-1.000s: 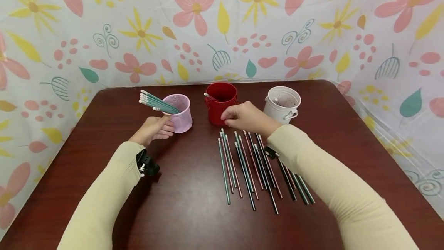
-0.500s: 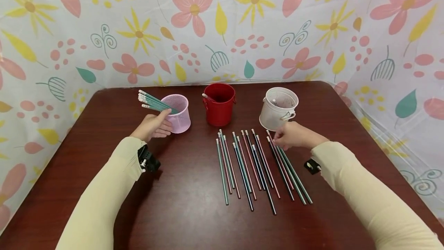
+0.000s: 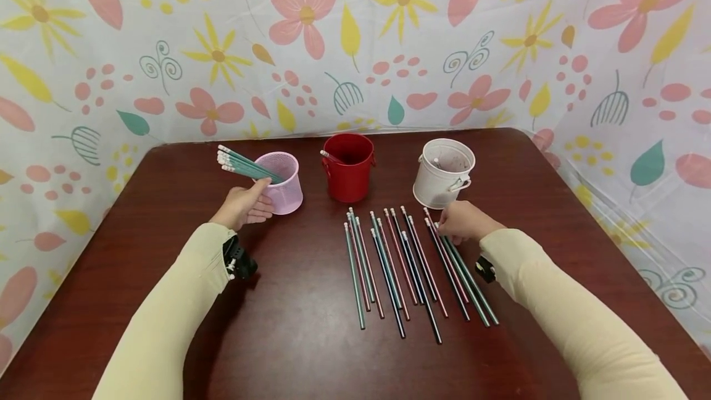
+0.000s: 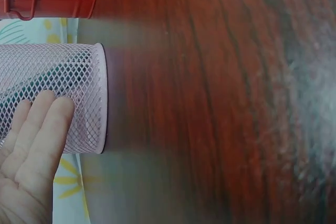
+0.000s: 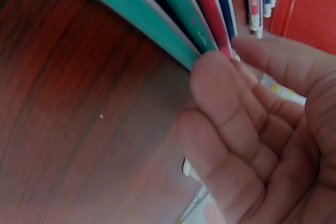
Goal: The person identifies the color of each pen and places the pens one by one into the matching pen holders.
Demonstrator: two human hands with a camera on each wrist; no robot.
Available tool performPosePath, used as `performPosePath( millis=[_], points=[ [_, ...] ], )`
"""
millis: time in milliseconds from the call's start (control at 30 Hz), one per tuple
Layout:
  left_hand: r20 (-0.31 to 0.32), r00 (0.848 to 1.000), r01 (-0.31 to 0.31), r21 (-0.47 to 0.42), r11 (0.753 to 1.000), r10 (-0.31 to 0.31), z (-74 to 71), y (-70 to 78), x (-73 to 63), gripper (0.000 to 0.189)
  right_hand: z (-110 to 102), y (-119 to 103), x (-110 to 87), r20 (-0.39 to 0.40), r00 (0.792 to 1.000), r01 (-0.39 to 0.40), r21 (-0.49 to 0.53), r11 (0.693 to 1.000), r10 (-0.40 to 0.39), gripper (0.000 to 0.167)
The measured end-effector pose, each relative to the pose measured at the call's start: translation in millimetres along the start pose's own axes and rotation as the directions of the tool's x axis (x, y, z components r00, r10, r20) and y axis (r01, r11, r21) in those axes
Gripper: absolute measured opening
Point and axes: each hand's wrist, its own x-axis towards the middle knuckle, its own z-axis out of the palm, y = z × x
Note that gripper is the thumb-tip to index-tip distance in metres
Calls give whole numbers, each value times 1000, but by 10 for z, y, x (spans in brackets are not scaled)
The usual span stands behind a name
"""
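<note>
My left hand (image 3: pixel 247 204) lies against the pink mesh pencil cup (image 3: pixel 287 195), its thumb up at the rim beside a bundle of green pencils (image 3: pixel 244 165) leaning out. In the left wrist view, straight fingers (image 4: pixel 50 119) rest along the mesh. My right hand (image 3: pixel 463 221) is at the eraser ends of the rightmost pencils on the table. In the right wrist view, its bent fingers (image 5: pixel 212 80) meet the ends of green pencils (image 5: pixel 142 24). The thumb lies by a red pencil (image 5: pixel 207 3) and a blue one; I cannot tell whether it pinches any.
A red bucket (image 3: pixel 349 175) with one pencil leaning in it stands at the back middle. To its right is a white bucket (image 3: pixel 436 187) with a pencil inside. Green, red and dark pencils (image 3: pixel 389 264) lie in a row on the brown table (image 3: pixel 300 301). A floral cloth (image 3: pixel 355 36) hangs behind.
My right hand has moved from in front of the red bucket, right and nearer, to the rightmost pencils. Over the last half second it shifts only slightly. The left hand stays at the pink cup.
</note>
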Motion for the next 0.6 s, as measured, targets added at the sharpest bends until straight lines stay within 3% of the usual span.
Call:
performPosePath(
  millis=[267, 600],
  points=[
    [-10, 1000, 12, -58, 998, -12, 37, -28, 3, 50, 31, -59, -2, 31, 994, -104, 32, 994, 103, 22],
    [-11, 1000, 6, -58, 998, -7, 11, -28, 10, 49, 64, -128, 40, 22, 995, -102, 11, 995, 102, 30]
  ],
)
